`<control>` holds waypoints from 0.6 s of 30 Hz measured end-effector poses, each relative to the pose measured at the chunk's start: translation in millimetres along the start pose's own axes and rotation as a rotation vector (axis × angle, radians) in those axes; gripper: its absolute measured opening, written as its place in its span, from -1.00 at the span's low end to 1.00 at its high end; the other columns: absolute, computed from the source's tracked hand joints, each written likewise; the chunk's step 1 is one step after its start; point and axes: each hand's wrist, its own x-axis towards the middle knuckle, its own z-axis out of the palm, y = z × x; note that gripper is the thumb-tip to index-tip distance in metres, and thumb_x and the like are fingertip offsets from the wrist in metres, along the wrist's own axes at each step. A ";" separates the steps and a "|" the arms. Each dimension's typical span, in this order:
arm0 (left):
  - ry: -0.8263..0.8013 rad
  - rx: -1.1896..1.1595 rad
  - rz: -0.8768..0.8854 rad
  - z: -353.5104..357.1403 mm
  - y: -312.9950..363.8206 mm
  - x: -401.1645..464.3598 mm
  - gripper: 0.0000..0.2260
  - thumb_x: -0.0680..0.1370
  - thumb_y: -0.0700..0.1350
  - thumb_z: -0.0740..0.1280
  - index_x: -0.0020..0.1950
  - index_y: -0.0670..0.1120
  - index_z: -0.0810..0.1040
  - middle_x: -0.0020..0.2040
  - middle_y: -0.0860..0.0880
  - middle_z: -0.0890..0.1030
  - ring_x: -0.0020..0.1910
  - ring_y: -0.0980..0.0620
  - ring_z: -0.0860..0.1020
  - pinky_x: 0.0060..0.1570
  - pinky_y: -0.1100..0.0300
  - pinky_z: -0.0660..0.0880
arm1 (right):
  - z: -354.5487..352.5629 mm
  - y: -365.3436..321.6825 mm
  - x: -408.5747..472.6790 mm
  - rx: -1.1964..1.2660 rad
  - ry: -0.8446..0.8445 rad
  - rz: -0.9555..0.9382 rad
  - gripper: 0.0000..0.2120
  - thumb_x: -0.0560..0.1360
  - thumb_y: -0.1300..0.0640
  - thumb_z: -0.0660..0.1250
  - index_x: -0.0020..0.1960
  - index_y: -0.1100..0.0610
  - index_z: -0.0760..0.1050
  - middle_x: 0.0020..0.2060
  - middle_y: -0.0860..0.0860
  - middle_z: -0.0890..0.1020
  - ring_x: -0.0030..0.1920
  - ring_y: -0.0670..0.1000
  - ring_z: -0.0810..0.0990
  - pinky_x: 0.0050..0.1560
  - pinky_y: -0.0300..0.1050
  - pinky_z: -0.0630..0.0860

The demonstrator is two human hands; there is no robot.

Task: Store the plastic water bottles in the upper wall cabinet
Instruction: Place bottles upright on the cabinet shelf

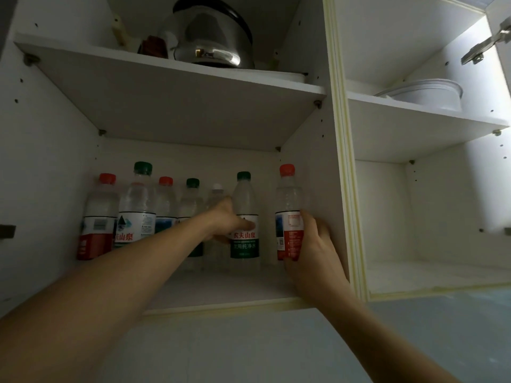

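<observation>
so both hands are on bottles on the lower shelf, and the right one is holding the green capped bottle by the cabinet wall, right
Not quite. In the head view the bottle in the right hand by the cabinet wall is the red-capped bottle, not a green-capped one. The green-capped bottle is the one the left hand holds. Both stand on the lower shelf.

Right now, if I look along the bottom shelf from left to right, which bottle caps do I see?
Red cap → tall green cap → red cap → green cap → white cap → green cap, on the bottle the left hand holds → red cap, on the bottle the right hand holds.
</observation>
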 end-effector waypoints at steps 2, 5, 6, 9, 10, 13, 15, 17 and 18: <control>0.047 0.013 0.024 0.6 -5.0 -0.9 -0.54 0.52 -0.11 0.52 0.36 -0.07 0.45 0.23 -0.12 0.60 0.20 -0.11 0.59 0.13 -0.11 0.62 | 0.1 -1.2 -0.2 -0.018 -0.014 0.013 -0.28 0.53 0.09 0.45 0.55 -0.02 0.13 0.36 0.05 0.41 0.26 0.08 0.53 0.30 0.06 0.54; 0.100 0.058 0.114 4.7 -15.1 -4.3 -0.46 0.49 -0.09 0.55 0.39 -0.07 0.42 0.22 -0.09 0.61 0.19 -0.07 0.59 0.24 -0.12 0.57 | -0.8 -2.1 -0.9 -0.059 -0.030 0.010 -0.26 0.54 0.06 0.46 0.55 0.00 0.10 0.36 0.05 0.41 0.28 0.08 0.53 0.30 0.05 0.55; 0.103 0.065 0.143 5.7 -19.4 -5.5 -0.39 0.47 -0.09 0.57 0.44 -0.06 0.37 0.23 -0.08 0.60 0.20 -0.06 0.59 0.26 -0.12 0.56 | -1.3 -2.7 -1.5 -0.066 -0.033 0.010 -0.26 0.54 0.04 0.46 0.55 0.00 0.09 0.37 0.04 0.41 0.29 0.08 0.53 0.30 0.06 0.55; 0.086 0.108 0.205 6.0 -29.6 -7.8 0.03 0.43 -0.09 0.61 0.65 0.04 -0.05 0.38 -0.06 0.49 0.26 -0.02 0.55 0.31 -0.08 0.53 | -0.7 -3.9 -0.8 -0.078 -0.069 0.039 -0.26 0.54 -0.01 0.45 0.54 -0.02 0.07 0.33 0.06 0.45 0.26 0.11 0.56 0.27 0.08 0.57; 0.070 0.150 0.217 5.9 -31.3 -8.6 0.13 0.43 -0.09 0.60 0.65 0.13 -0.23 0.46 -0.07 0.43 0.28 -0.02 0.53 0.32 -0.04 0.52 | 0.3 -4.1 1.2 -0.079 -0.103 0.067 -0.27 0.54 -0.01 0.45 0.54 -0.02 0.07 0.30 0.07 0.48 0.24 0.12 0.58 0.26 0.11 0.58; 0.015 0.295 0.245 4.8 -31.8 -12.0 0.23 0.44 -0.09 0.60 0.53 0.39 -0.42 0.61 -0.10 0.17 0.40 -0.09 0.45 0.37 -0.06 0.49 | 0.4 -3.3 9.2 -0.027 -0.238 0.163 -0.35 0.55 0.07 0.45 0.48 0.03 0.14 0.24 0.10 0.58 0.18 0.14 0.64 0.22 0.15 0.61; -0.013 0.323 0.255 2.9 -31.8 -14.4 0.24 0.41 -0.10 0.62 0.49 0.47 -0.40 0.64 -0.10 0.05 0.50 -0.15 0.34 0.41 -0.13 0.45 | -1.0 -3.6 15.9 -0.020 -0.307 0.191 -0.35 0.53 0.09 0.48 0.46 0.06 0.18 0.27 0.11 0.58 0.21 0.14 0.63 0.24 0.11 0.60; -0.029 0.354 0.264 0.7 -32.5 -14.4 0.27 0.38 -0.09 0.64 0.48 0.48 -0.41 0.65 -0.08 -0.02 0.55 -0.16 0.26 0.44 -0.16 0.41 | -0.9 -4.9 25.6 -0.026 -0.356 0.201 -0.31 0.49 0.10 0.52 0.45 0.08 0.18 0.28 0.11 0.57 0.23 0.13 0.61 0.23 0.07 0.59; -0.027 0.377 0.269 0.1 -33.2 -13.9 0.29 0.37 -0.08 0.65 0.47 0.49 -0.43 0.66 -0.08 -0.04 0.55 -0.16 0.24 0.44 -0.16 0.40 | 0.8 -5.6 31.2 -0.029 -0.380 0.206 -0.28 0.48 0.10 0.53 0.45 0.09 0.16 0.28 0.11 0.56 0.24 0.14 0.61 0.23 0.07 0.59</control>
